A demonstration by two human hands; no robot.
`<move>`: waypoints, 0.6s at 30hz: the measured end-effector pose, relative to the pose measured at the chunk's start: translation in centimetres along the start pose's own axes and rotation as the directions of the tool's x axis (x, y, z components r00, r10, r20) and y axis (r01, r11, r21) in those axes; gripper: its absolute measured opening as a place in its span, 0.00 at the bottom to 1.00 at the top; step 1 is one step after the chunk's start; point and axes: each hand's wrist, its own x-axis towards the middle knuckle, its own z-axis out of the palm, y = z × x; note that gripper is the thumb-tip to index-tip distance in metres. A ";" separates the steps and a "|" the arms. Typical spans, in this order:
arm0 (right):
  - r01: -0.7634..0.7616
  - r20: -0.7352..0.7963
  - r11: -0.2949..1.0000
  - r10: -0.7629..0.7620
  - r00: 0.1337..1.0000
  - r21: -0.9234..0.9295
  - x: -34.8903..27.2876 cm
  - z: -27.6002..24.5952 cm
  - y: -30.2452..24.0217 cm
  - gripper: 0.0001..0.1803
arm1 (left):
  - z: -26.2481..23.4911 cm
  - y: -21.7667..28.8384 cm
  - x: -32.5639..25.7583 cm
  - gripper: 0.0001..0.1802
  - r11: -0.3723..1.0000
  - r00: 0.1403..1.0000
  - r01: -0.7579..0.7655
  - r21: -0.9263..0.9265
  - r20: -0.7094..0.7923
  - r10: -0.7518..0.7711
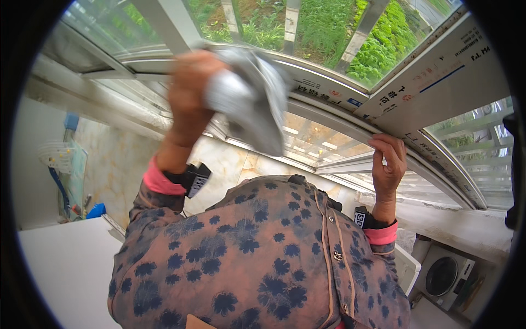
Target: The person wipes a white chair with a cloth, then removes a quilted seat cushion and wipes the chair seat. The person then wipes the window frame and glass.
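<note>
My left hand (pixel 189 90), raised and smeared by motion, is closed around a grey cloth (pixel 257 104). The cloth hangs in folds in front of the window glass and frame, and its blur hides how it touches them. Over to the right, my right hand (pixel 389 164) has its fingers hooked on the edge of the window frame (pixel 331 114). This frame is pale and partly covered with printed film (pixel 438 71). Dark bands with small tags circle both my wrists, next to pink cuffs.
Metal bars (pixel 292 27) stand outside the glass before green plants. Marbled tiles (pixel 118 159) lie below. At lower left is a white surface (pixel 71 268) near a blue object (pixel 96 211). A white appliance with a round dark plate (pixel 441 276) is at lower right.
</note>
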 end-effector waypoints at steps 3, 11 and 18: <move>0.002 -0.014 1.000 -0.003 1.000 -0.019 -0.1 0.1 0.2 0.14 | -1.5 -1.2 0.9 0.26 0.993 0.972 0.063 0.102 -0.231 -0.038; 0.008 -0.005 1.000 -0.008 1.000 -0.011 0.1 -0.3 0.3 0.12 | 5.3 4.8 -2.6 0.18 0.948 0.977 0.168 -0.269 0.174 -0.124; 0.021 0.025 1.000 -0.020 0.999 -0.019 -0.2 -0.5 0.4 0.10 | 4.2 6.5 3.8 0.19 0.831 0.945 -0.204 -0.517 -0.326 0.030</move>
